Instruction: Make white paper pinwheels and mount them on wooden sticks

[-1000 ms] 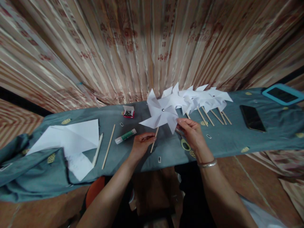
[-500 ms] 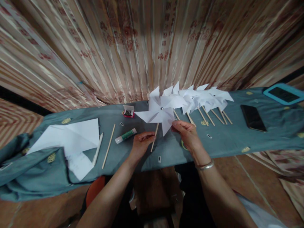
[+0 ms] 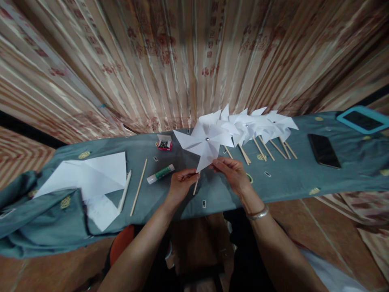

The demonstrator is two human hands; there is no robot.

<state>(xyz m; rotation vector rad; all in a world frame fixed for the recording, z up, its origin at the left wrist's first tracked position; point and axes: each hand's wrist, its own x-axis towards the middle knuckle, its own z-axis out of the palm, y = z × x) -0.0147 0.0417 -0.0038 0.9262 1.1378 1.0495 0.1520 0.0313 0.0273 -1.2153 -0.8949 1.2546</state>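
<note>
A white paper pinwheel (image 3: 204, 142) with a shiny pin at its centre is held up over the cloth-covered table. My left hand (image 3: 182, 185) is closed, pinching the pinwheel's wooden stick (image 3: 195, 188) between thumb and fingers below the blades. The thumb and fingertips of my right hand (image 3: 234, 173) are closed at the edge of the lower blade, on its right side. Behind and to the right lie several finished-looking pinwheels (image 3: 275, 125), overlapping, their sticks pointing toward me. The upper part of the held stick is hidden by a blade.
Left of my hands are a glue stick (image 3: 161, 174), a small open box of pins (image 3: 164, 143), a loose stick (image 3: 139, 187), a white pen (image 3: 125, 192) and white paper (image 3: 103, 172). A phone (image 3: 323, 151) and a blue-framed tablet (image 3: 349, 117) lie right. Behind hangs a curtain (image 3: 182, 61).
The pinwheel's blades have turned clockwise, the lower tip swinging left across the stick. My right hand has moved slightly left along with it. My left hand has stayed put on the stick.
</note>
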